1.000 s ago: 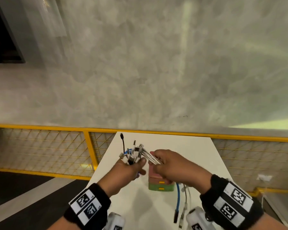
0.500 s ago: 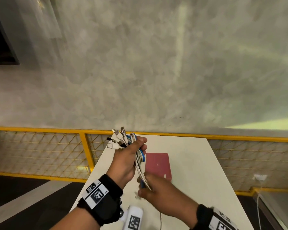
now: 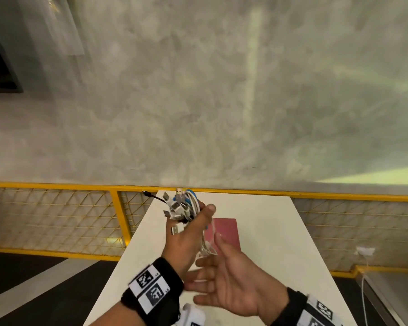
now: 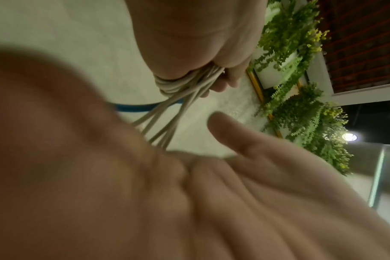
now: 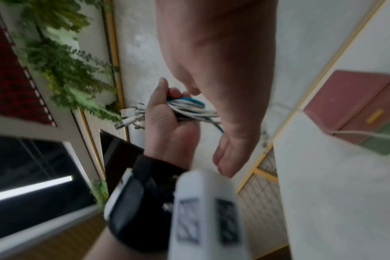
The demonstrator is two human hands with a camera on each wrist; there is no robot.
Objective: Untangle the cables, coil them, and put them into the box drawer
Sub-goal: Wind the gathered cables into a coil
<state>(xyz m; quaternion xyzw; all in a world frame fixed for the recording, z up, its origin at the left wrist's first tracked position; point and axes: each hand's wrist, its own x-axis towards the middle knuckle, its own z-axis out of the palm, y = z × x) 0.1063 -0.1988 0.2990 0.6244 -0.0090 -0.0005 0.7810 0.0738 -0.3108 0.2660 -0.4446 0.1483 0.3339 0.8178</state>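
My left hand (image 3: 189,229) is raised above the white table (image 3: 269,222) and grips a bundle of white, blue and black cables (image 3: 183,204), their plugs sticking out at the top. The right wrist view shows the same cable bundle (image 5: 189,110) inside the curled fingers of that left hand (image 5: 165,123). White strands (image 4: 178,98) hang down from the grip toward my right hand (image 3: 224,276), which lies palm-up and spread just below, holding nothing. Behind the hands stands the box with a pink top (image 3: 226,231); in the right wrist view the box (image 5: 354,109) shows a pink drawer over a green one, both closed.
A yellow rail with wire mesh (image 3: 80,208) runs along the table's far end and left side, with a grey wall behind. One white cable (image 5: 365,133) trails across the box front. A white cord (image 3: 363,290) hangs at the right beyond the table. Plants (image 5: 67,61) hang at the side.
My right hand has let go of the hanging strands and opened palm-up below the left hand. The left hand has kept the bundle raised and shifted slightly to the right.
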